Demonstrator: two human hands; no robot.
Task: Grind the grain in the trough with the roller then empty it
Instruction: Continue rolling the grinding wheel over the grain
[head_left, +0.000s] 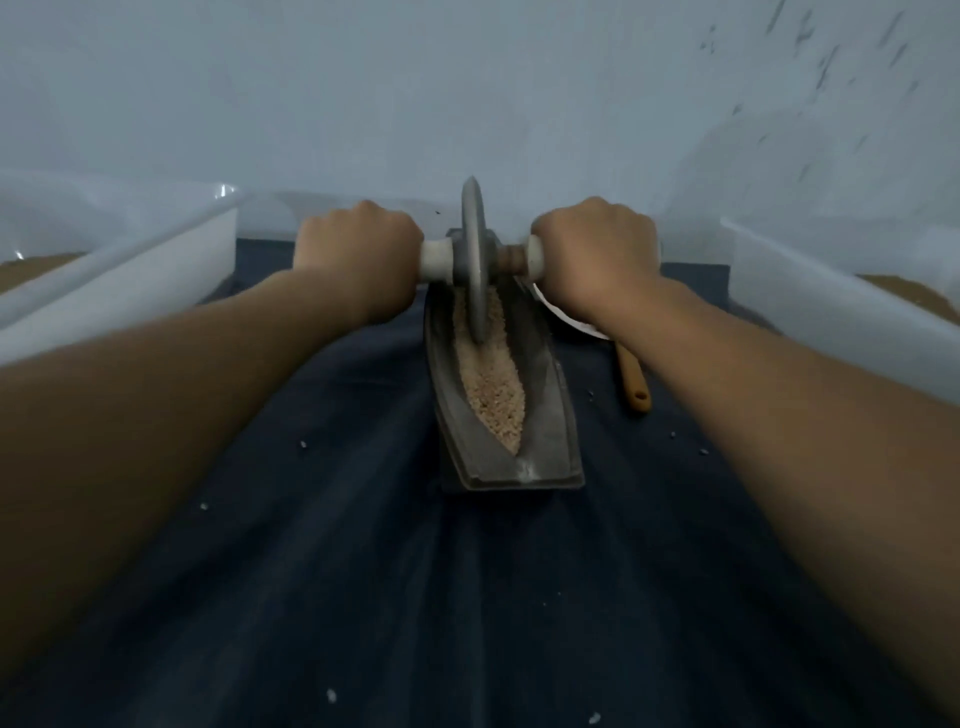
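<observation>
A dark boat-shaped trough (550, 431) lies lengthwise on a dark blue cloth, its groove filled with pale tan grain (493, 384). A grey disc roller (475, 260) stands upright in the groove toward the far end, its rim sunk in the grain. My left hand (358, 249) grips the roller's pale left handle (435, 260). My right hand (597, 249) grips the right handle (535, 254). Both arms reach forward on either side of the trough.
A white bin (119, 275) stands at the left and another white bin (841, 306) at the right, each showing brown contents. A white bowl (571, 322) sits under my right wrist, with a wooden spoon handle (635, 384) beside the trough. Stray grains dot the cloth (363, 571).
</observation>
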